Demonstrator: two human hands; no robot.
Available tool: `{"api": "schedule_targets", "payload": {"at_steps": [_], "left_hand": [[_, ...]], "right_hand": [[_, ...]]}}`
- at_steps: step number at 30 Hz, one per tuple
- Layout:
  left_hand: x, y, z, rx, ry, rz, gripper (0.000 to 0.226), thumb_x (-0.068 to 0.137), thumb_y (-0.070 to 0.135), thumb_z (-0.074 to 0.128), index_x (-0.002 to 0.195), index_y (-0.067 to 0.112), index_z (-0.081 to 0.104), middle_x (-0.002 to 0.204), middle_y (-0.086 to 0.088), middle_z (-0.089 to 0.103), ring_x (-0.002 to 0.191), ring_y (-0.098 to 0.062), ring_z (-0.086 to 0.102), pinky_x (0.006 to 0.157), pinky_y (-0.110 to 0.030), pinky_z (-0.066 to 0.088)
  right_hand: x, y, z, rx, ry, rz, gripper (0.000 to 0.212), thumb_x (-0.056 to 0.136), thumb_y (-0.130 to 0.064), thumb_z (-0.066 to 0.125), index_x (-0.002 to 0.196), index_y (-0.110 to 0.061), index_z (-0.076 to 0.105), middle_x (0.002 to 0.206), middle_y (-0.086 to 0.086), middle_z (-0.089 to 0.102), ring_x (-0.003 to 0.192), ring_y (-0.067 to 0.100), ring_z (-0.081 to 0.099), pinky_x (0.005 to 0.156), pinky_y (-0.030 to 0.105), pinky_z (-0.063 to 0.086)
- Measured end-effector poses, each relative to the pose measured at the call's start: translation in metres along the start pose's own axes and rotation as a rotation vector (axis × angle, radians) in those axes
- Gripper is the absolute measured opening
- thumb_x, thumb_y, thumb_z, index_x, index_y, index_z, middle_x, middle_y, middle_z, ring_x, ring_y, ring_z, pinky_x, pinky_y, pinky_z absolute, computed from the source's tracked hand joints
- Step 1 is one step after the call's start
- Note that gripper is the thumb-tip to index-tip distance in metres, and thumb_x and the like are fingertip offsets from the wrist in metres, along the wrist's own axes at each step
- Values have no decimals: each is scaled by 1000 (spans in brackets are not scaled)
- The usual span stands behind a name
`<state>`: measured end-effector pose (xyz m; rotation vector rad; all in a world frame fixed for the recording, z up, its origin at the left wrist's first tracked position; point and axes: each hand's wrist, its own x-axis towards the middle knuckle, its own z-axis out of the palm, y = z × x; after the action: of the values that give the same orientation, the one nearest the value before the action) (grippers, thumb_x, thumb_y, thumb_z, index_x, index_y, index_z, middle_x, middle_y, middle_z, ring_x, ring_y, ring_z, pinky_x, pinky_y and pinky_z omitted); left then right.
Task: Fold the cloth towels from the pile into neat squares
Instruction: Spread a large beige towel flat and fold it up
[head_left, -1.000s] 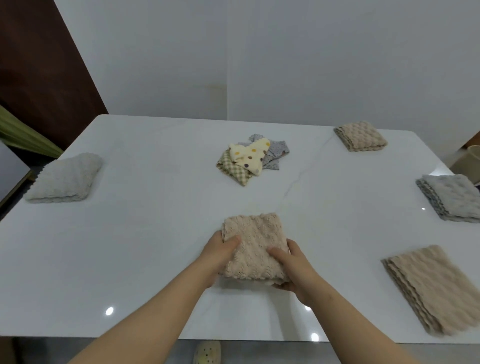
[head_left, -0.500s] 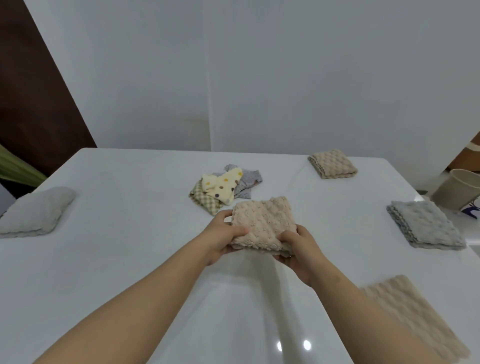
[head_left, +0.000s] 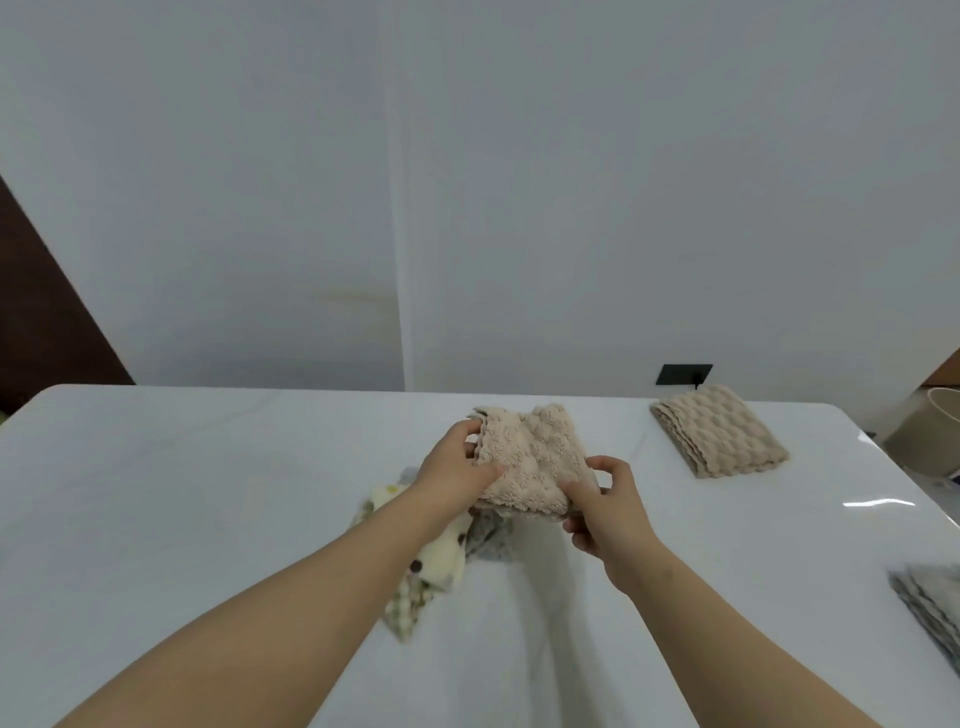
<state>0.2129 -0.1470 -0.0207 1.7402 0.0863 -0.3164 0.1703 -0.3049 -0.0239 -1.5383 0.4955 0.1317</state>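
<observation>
Since the earlier frame I have carried the folded beige towel (head_left: 524, 464) farther out over the white table (head_left: 208, 467), and it now hides part of the unfolded pile (head_left: 441, 564). My left hand (head_left: 453, 475) clasps its left edge; my right hand (head_left: 605, 512) pinches its near right corner. A folded tan stack (head_left: 719, 431) lies far right, a grey stack (head_left: 930, 605) at the right edge. Pale walls (head_left: 571, 182) stand behind, with a black socket (head_left: 683, 374).

Nubby, fluffy beige cloth towel (head_left: 524, 462); glossy, smooth white table (head_left: 208, 493); bubble-textured folded cloth (head_left: 719, 439).
</observation>
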Motion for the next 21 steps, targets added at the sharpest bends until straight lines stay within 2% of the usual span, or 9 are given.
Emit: {"api": "schedule_targets", "payload": {"at_steps": [4, 9, 14, 15, 17, 19, 21], "left_hand": [[62, -4, -8, 17, 25, 3, 52, 87, 6, 60, 134, 20, 41, 121, -5, 56, 108, -24, 58, 85, -35, 51], [114, -22, -9, 36, 67, -1, 53, 88, 4, 57, 135, 20, 39, 129, -4, 54, 113, -20, 54, 93, -36, 49], [133, -54, -8, 94, 106, -5, 50, 94, 9, 48, 140, 22, 32, 132, 1, 51, 100, -14, 52, 71, -27, 53], [133, -59, -7, 124, 124, 10, 48, 96, 11, 45, 140, 21, 31, 132, 1, 50, 101, -15, 53, 72, -29, 54], [130, -68, -6, 217, 165, 51, 46, 97, 15, 43, 141, 18, 30, 135, -1, 50, 108, -18, 55, 83, -29, 50], [124, -74, -4, 302, 186, 95, 46, 97, 19, 42, 141, 16, 29, 135, -3, 50, 116, -19, 52, 88, -23, 41], [116, -77, -4, 355, 205, 109, 47, 97, 20, 43, 141, 16, 29, 135, -2, 50, 120, -20, 51, 89, -24, 38]], "right_hand": [[57, -2, 15, 62, 52, -16, 24, 91, -1, 49, 109, -15, 40, 85, 9, 54, 61, 20, 52, 58, 28, 51], [110, 9, 31, 24, 61, -21, 28, 89, 3, 46, 112, -12, 42, 89, 9, 57, 71, 23, 53, 65, 30, 49], [138, 25, 43, -54, 51, -10, 29, 89, -1, 47, 113, -18, 43, 95, 8, 60, 74, 20, 56, 67, 29, 49], [140, 26, 45, -67, 60, -17, 30, 90, -2, 46, 114, -19, 43, 95, 8, 60, 73, 20, 57, 66, 28, 50], [143, 29, 49, -97, 73, -33, 32, 90, -4, 45, 116, -21, 42, 97, 8, 61, 73, 19, 59, 67, 31, 51], [141, 33, 51, -123, 81, -46, 31, 90, -6, 46, 115, -24, 42, 101, 8, 63, 79, 21, 63, 73, 36, 54], [136, 39, 53, -140, 77, -46, 30, 89, -9, 47, 113, -26, 43, 105, 7, 63, 88, 25, 66, 82, 43, 55]]}}
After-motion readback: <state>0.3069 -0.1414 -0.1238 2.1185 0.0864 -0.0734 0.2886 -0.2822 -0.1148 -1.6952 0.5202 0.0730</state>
